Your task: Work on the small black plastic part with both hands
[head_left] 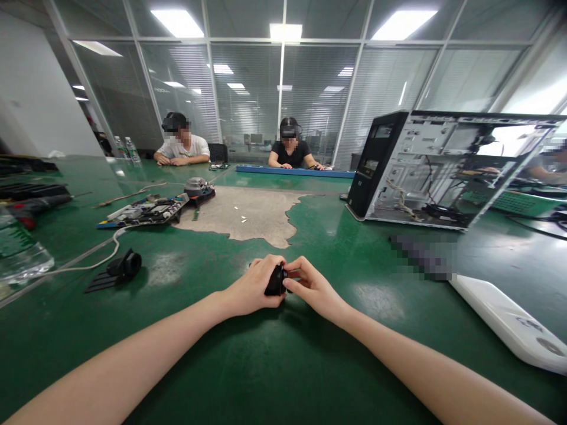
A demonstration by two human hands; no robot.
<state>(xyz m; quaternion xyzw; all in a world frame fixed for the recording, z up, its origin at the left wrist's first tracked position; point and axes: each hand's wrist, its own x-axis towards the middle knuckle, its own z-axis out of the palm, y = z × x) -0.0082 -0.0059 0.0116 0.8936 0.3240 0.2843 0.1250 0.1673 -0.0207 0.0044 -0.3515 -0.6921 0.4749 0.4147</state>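
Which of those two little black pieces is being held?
The black piece in the left hand, touched by the right hand; the other one lies near the white cable.

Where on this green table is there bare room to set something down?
Bare tabletop shows between the worn patch and the computer case, and between the right hand and the white object. It's crowded on the left: circuit board, black ringed part, bottle.
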